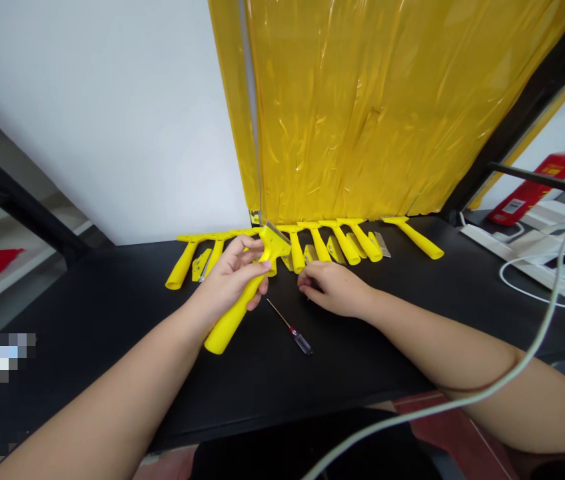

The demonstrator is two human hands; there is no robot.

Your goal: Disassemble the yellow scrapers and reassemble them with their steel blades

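Note:
My left hand is closed round the handle of a yellow scraper, tilted with its head up and a metal blade edge showing at the top. My right hand rests low over the black table, its fingers curled and pinched together; whatever they hold, if anything, is hidden. Between the hands and nearer to me lies a screwdriver with a dark clear handle and thin shaft. Behind both hands, several more yellow scrapers lie in a row, with yellow plates and metal blades among them.
The black table ends at a white panel and a yellow plastic curtain. At right stand a red bottle and white power strips. A pale cable loops across my right forearm. Black frame posts flank the table.

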